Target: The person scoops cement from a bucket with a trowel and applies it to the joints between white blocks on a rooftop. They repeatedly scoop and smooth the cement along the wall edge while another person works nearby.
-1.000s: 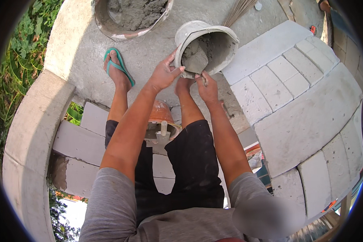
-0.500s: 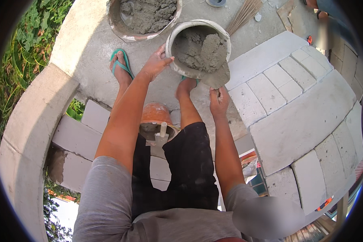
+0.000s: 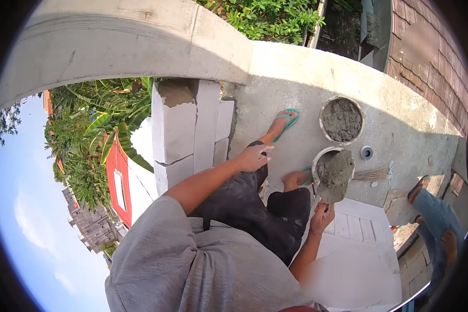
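1. So the head view is outdoors: a rough concrete floor (image 3: 299,78) beyond both hands, half in sun. A pale concrete ledge (image 3: 130,49) curves past the left hand on the far side, with leafy plants (image 3: 265,18) behind it and a tiled roof (image 3: 437,67) way off beyond the right hand.
2. Right hand (image 3: 322,218) is wrapped around the handle end of a trowel (image 3: 332,194). The blade points away from the fingers and carries a fat lump of grey mortar (image 3: 338,169), sitting right over the mouth of a pale bucket (image 3: 317,157). There's more mortar down in that one too.
3. Left hand (image 3: 255,157) looks empty, fingers loosely spread, up by the knee of the dark shorts (image 3: 234,195). Can't tell if it's actually touching. A light block wall (image 3: 179,127) stands to its left.
4. Farther out past the right hand there's a second bucket (image 3: 325,110) of mortar, with a small grey container (image 3: 366,152) and a stick broom (image 3: 372,174) off to the right. White blocks (image 3: 356,229) lie just right of that hand, and another person's jeans-clad leg (image 3: 439,213) is well over to the right.
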